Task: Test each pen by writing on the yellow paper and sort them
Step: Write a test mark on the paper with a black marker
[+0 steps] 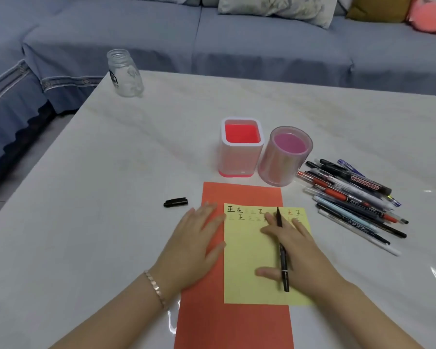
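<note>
Black pen (282,250) — across right hand (297,250), uncapped

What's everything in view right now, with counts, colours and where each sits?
square pen holder: one, pink-red, table centre
round pen holder: one, pink, right of the square one
pen pile: a dozen or so, mixed colours, right
pen cap: one, black, left of papers
orange paper: one, under yellow paper
glass jar: one, clear, far left
sofa: blue, behind
left hand: flat on orange paper
right hand: black pen lying across fingers
</note>
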### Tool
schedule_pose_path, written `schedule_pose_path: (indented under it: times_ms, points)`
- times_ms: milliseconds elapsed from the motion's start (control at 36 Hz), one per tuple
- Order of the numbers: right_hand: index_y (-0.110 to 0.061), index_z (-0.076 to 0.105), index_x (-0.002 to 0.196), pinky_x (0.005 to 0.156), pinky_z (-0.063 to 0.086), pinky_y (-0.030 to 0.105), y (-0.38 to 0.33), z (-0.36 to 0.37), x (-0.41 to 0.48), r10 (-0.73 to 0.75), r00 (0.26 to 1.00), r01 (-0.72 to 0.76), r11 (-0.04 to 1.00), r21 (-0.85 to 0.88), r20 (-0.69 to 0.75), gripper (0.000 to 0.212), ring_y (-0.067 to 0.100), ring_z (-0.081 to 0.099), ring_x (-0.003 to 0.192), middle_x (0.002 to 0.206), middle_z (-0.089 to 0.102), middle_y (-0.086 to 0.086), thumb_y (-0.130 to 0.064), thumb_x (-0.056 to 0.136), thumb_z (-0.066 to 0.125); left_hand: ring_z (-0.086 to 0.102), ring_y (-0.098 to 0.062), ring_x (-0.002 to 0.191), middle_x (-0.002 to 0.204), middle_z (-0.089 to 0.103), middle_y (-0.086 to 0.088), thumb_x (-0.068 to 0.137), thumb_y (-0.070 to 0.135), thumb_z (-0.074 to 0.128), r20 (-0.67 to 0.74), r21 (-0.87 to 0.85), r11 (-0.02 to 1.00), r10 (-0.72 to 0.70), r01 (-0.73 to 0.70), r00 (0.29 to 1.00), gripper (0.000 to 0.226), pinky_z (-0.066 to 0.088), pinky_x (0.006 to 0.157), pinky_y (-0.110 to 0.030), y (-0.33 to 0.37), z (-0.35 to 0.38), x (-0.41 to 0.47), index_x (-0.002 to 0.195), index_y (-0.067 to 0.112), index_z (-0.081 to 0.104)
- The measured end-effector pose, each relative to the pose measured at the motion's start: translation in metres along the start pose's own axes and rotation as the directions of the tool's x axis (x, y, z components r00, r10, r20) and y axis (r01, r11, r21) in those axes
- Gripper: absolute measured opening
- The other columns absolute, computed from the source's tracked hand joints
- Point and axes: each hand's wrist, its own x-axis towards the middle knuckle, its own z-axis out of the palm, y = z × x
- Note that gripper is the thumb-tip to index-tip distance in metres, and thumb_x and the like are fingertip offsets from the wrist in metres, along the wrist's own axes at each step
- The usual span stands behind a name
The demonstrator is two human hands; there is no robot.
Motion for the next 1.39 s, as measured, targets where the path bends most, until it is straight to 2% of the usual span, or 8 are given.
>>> schedule_pose_path:
  times_ms: [167, 278, 361, 472, 611, 944, 1028, 1389]
  points:
    - [-0.031, 0.046, 0.124, 0.109, -0.010, 0.011, 0.005, -0.003, 0.001, -0.010, 0.998, 0.015, 0.996, 0.092, -0.055, 0.074, -0.024, -0.003, 0.129, 0.144, 0.021, -0.023, -0.074, 0.064, 0.055, 0.035, -0.025, 0.132, 0.141, 0.042, -0.011, 0.085, 0.047, 0.042, 0.127, 0.060, 0.991, 0.107, -0.116, 0.986, 0.044, 0.019, 0.107, -0.039, 0.004, 0.010, -0.003, 0.124, 0.029, 0.055]
    - [-0.037, 0.056, 0.109, 0.093, 0.036, 0.016, -0.001, -0.008, 0.004, 0.180, 0.927, -0.059, 0.936, 0.348, -0.328, 0.042, 0.015, 0.054, 0.104, 0.105, 0.065, -0.003, -0.064, 0.081, 0.041, 0.032, -0.024, 0.134, 0.143, 0.040, -0.008, 0.084, 0.047, 0.044, 0.104, 0.043, 0.991, 0.122, -0.127, 0.987, 0.043, 0.019, 0.107, -0.040, 0.001, 0.014, -0.003, 0.122, 0.031, 0.056]
    - [-0.055, 0.052, 0.102, 0.079, 0.045, 0.019, -0.010, -0.014, 0.014, 0.312, 0.843, 0.005, 0.809, 0.588, -0.438, 0.035, 0.015, 0.062, 0.085, 0.085, 0.065, -0.007, -0.073, 0.082, 0.030, 0.030, -0.023, 0.135, 0.143, 0.041, -0.004, 0.083, 0.049, 0.044, 0.083, 0.037, 0.991, 0.128, -0.131, 0.988, 0.044, 0.019, 0.107, -0.041, 0.000, 0.017, -0.003, 0.121, 0.031, 0.056]
    - [-0.032, 0.063, 0.095, 0.074, 0.052, 0.020, -0.034, -0.022, 0.031, 0.447, 0.802, 0.084, 0.572, 0.816, -0.397, 0.055, 0.019, 0.067, 0.079, 0.081, 0.069, -0.001, -0.072, 0.080, 0.029, 0.028, -0.022, 0.134, 0.140, 0.045, -0.002, 0.083, 0.052, 0.042, 0.074, 0.060, 0.989, 0.132, -0.136, 0.989, 0.044, 0.019, 0.106, -0.042, -0.002, 0.021, -0.001, 0.121, 0.033, 0.054]
    - [-0.014, 0.066, 0.074, 0.061, 0.055, 0.026, -0.061, -0.014, 0.055, 0.522, 0.811, 0.021, 0.426, 0.905, -0.264, 0.031, 0.016, 0.066, 0.061, 0.063, 0.069, 0.003, -0.034, 0.092, 0.051, 0.028, -0.020, 0.133, 0.140, 0.045, -0.003, 0.082, 0.054, 0.043, 0.056, 0.023, 0.991, 0.134, -0.135, 0.989, 0.046, 0.019, 0.106, -0.041, -0.004, 0.022, -0.001, 0.120, 0.034, 0.057]
    - [-0.009, 0.035, 0.047, 0.050, 0.034, 0.022, -0.065, 0.032, 0.072, 0.670, 0.616, -0.078, 0.575, 0.814, -0.414, 0.042, 0.012, 0.039, 0.043, 0.042, 0.041, 0.011, -0.011, 0.080, 0.062, 0.039, -0.018, 0.129, 0.135, 0.051, -0.003, 0.075, 0.055, 0.051, -0.029, -0.099, 0.989, 0.107, -0.109, 0.994, 0.046, 0.024, 0.105, -0.041, -0.005, 0.024, -0.002, 0.112, 0.031, 0.064]
    - [-0.007, 0.035, 0.047, 0.052, 0.033, 0.024, -0.065, 0.034, 0.073, 0.655, 0.608, -0.061, 0.602, 0.796, -0.449, 0.034, 0.018, 0.038, 0.048, 0.049, 0.043, 0.026, -0.019, 0.072, 0.054, 0.038, -0.018, 0.130, 0.136, 0.050, -0.003, 0.075, 0.054, 0.051, -0.017, -0.104, 0.989, 0.101, -0.103, 0.995, 0.046, 0.023, 0.106, -0.040, -0.004, 0.023, 0.000, 0.113, 0.031, 0.064]
    - [-0.010, 0.032, 0.046, 0.051, 0.033, 0.025, -0.064, 0.039, 0.075, 0.590, 0.633, -0.034, 0.669, 0.743, -0.502, 0.034, 0.016, 0.039, 0.047, 0.042, 0.037, 0.003, -0.018, 0.072, 0.054, 0.042, -0.020, 0.129, 0.135, 0.050, -0.003, 0.076, 0.054, 0.050, -0.008, -0.109, 0.990, 0.092, -0.093, 0.996, 0.045, 0.024, 0.106, -0.041, -0.002, 0.021, -0.001, 0.111, 0.030, 0.065]
